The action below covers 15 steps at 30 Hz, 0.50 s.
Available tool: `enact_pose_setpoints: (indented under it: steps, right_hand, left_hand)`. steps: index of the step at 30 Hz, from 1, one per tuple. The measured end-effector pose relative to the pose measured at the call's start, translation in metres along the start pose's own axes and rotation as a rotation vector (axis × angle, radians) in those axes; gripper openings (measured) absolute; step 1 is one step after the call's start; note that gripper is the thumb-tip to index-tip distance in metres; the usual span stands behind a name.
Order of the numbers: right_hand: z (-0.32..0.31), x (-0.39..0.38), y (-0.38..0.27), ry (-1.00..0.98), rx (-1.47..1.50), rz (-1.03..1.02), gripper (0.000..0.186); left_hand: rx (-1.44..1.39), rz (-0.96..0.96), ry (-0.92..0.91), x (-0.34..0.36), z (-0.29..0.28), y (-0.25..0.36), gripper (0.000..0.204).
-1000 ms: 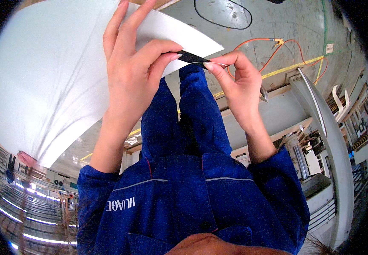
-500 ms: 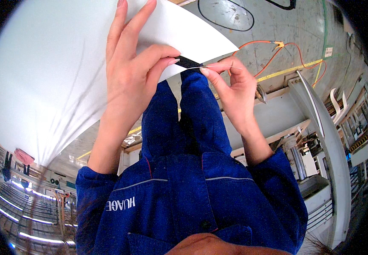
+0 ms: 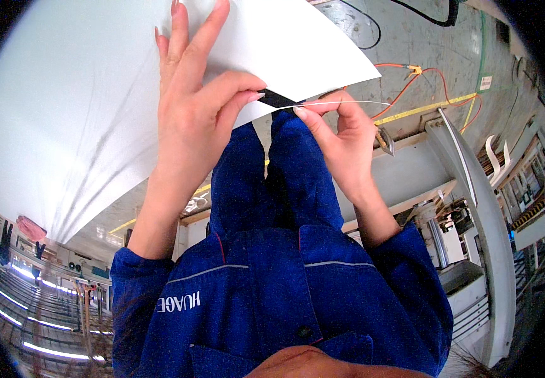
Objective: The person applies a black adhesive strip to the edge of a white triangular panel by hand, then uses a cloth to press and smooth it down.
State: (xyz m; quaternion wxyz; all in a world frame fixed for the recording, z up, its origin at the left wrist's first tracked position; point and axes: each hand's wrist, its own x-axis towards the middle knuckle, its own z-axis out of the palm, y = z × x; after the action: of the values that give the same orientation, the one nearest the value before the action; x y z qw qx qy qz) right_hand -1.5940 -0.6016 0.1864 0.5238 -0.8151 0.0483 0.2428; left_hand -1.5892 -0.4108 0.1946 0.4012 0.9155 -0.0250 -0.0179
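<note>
A large white sheet point(image 3: 90, 82) spreads across the left and top of the view, its corner reaching out past my hands. Between my hands lies a short black strip point(image 3: 280, 99) at the sheet's edge; whether it is fixed to the sheet I cannot tell. My left hand point(image 3: 190, 110) pinches the strip's left end between thumb and forefinger, the other fingers stretched out over the sheet. At its right end, thumb and forefinger of my right hand point(image 3: 347, 138) close on a thin white strip point(image 3: 367, 101), whose free end sticks out to the right.
An orange hose point(image 3: 433, 70) with a yellow fitting point(image 3: 415, 70) lies on the grey floor, along with a black cable point(image 3: 379, 31). To the right stands a grey machine point(image 3: 502, 264) with a curved edge. Yellow lines point(image 3: 420, 110) mark the floor.
The sheet's corner has shifted right and slightly down. More of the thin white strip now sticks out beyond my right hand, which has moved slightly left and down. My left hand keeps its pinch.
</note>
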Motion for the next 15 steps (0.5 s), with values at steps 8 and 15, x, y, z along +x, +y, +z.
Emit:
enact_pose_setpoints:
  steps: [8,15]
  right_hand:
    - [0.012,-0.006,-0.001,-0.001,-0.001,-0.017,0.009]
    - [0.021,-0.01,-0.008,-0.028,0.023,0.045,0.009]
  left_hand:
    - [0.011,-0.009,-0.004,-0.01,-0.009,-0.007,0.011]
    - [0.013,-0.001,-0.006,-0.017,-0.015,-0.012,0.009]
